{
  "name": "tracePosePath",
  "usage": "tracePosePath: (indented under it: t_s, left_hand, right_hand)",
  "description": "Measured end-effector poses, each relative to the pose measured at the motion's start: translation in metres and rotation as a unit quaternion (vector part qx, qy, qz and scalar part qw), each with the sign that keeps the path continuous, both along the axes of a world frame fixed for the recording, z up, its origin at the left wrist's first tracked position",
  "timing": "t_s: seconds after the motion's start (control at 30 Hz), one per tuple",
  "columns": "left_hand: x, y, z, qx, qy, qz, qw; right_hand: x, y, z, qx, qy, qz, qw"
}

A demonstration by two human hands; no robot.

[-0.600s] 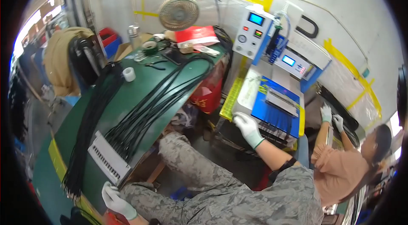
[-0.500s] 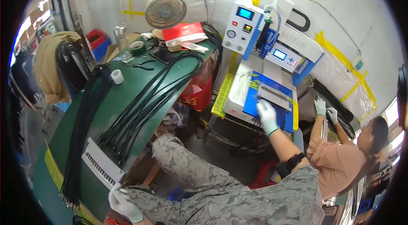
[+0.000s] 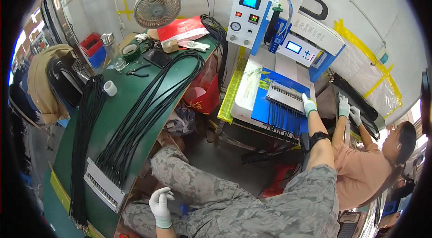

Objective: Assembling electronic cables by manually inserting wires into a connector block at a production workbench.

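A slotted metal fixture (image 3: pixel 285 95) lies on the blue plate (image 3: pixel 259 111) of the benchtop machine, several black cables (image 3: pixel 283 119) running out of its near side. At its right end is my right hand (image 3: pixel 308 104), white-gloved, with the fingers closed on that end. Gloved too, my left hand (image 3: pixel 160 206) is raised above my lap, fingers loosely bent and apart, holding nothing. Nearest to it, on the green table (image 3: pixel 148 136), lies a second slotted fixture (image 3: pixel 104 185) with black cables (image 3: pixel 130 134) running from its far side.
The machine (image 3: pixel 292 44) has a control box (image 3: pixel 245 20) on its left. A long cable bundle (image 3: pixel 85 139), a white roll (image 3: pixel 110 88), pliers (image 3: pixel 137 73), a phone (image 3: pixel 158 57) and a fan (image 3: pixel 157 7) occupy the table. A co-worker (image 3: pixel 364 161) sits at the right.
My right hand has moved from the fixture's left, near side to its right end. My left hand has left the table fixture's corner and moved right, over my lap. The view has shifted slightly.
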State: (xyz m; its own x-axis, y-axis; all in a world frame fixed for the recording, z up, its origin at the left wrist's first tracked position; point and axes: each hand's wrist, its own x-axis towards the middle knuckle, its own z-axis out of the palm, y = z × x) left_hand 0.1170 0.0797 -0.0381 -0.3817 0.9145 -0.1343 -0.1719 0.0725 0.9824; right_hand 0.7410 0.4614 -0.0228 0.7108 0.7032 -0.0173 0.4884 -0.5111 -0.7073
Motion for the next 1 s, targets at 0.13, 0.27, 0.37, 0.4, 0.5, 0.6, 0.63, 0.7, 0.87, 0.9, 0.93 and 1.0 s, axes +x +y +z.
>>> tracePosePath:
  t_s: [0.13,0.27,0.37,0.4,0.5,0.6,0.63,0.7,0.87,0.9,0.93,1.0]
  left_hand:
    - [-0.005,0.005,0.012,-0.012,0.041,0.009,0.999]
    - [0.002,0.022,0.030,0.048,0.017,0.008,0.999]
    - [0.034,0.052,0.060,0.136,-0.065,0.019,0.988]
    - [0.044,0.060,0.064,0.136,-0.064,0.016,0.989]
    - [0.071,0.079,0.068,0.123,-0.124,-0.062,0.983]
    - [0.065,0.077,0.042,0.091,-0.162,-0.067,0.980]
    - [0.060,0.073,0.034,0.073,-0.181,-0.066,0.979]
    - [0.046,0.059,0.024,0.044,-0.176,-0.065,0.981]
    - [0.032,0.035,0.016,0.003,-0.161,-0.041,0.986]
    - [0.034,0.036,0.015,0.004,-0.159,-0.032,0.987]
    - [0.037,0.040,0.014,0.005,-0.160,-0.034,0.986]
    - [0.041,0.041,0.014,0.014,-0.166,-0.025,0.986]
  right_hand:
    - [-0.041,-0.013,0.017,0.030,-0.099,0.036,0.994]
    - [-0.107,-0.053,0.062,0.223,-0.017,0.150,0.963]
    - [-0.184,-0.088,0.075,0.269,0.068,0.309,0.910]
    - [-0.227,-0.110,0.090,0.290,0.070,0.384,0.874]
    - [-0.303,-0.151,0.084,0.169,0.199,0.493,0.830]
    - [-0.321,-0.155,0.089,0.123,0.209,0.539,0.806]
    - [-0.323,-0.149,0.089,0.092,0.202,0.553,0.803]
    - [-0.308,-0.131,0.073,0.124,0.074,0.505,0.851]
    - [-0.107,-0.056,0.008,-0.112,-0.308,0.140,0.934]
    - [-0.085,-0.054,0.014,-0.175,-0.275,0.089,0.941]
    - [-0.078,-0.044,0.010,-0.175,-0.276,0.086,0.941]
    - [-0.104,-0.031,0.010,-0.168,-0.308,0.135,0.927]
